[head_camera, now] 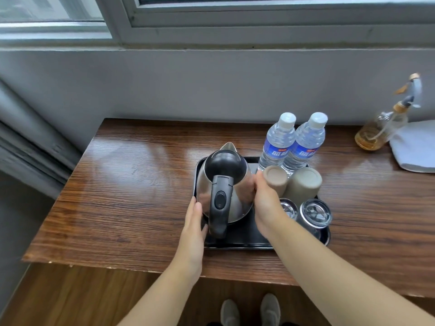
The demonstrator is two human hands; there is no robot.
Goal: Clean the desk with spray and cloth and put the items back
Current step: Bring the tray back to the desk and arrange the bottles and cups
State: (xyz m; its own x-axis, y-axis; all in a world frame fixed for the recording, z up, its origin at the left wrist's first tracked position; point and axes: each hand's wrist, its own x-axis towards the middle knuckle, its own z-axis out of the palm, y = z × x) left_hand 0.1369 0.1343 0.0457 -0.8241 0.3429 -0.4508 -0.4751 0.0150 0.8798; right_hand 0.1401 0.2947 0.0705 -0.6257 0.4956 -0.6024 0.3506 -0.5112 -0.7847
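A steel kettle (242,184) with a black lid and handle stands on a black tray (237,243) on the wooden desk (131,189). My left hand (194,229) lies with straight fingers against the kettle's left side, by the tray's left rim. My right hand (266,203) presses flat on the kettle's right side. On the tray also stand two water bottles (277,142), two upturned beige cups (303,182) and two upturned glasses (315,214). A spray bottle (379,128) with amber liquid and a white cloth (416,149) sit at the desk's far right.
The desk stands against a grey wall (211,85) under a window. Its left half shows bare glossy wood. A grey curtain (28,137) hangs at the left. My shoes (250,310) show on the wooden floor below the desk's front edge.
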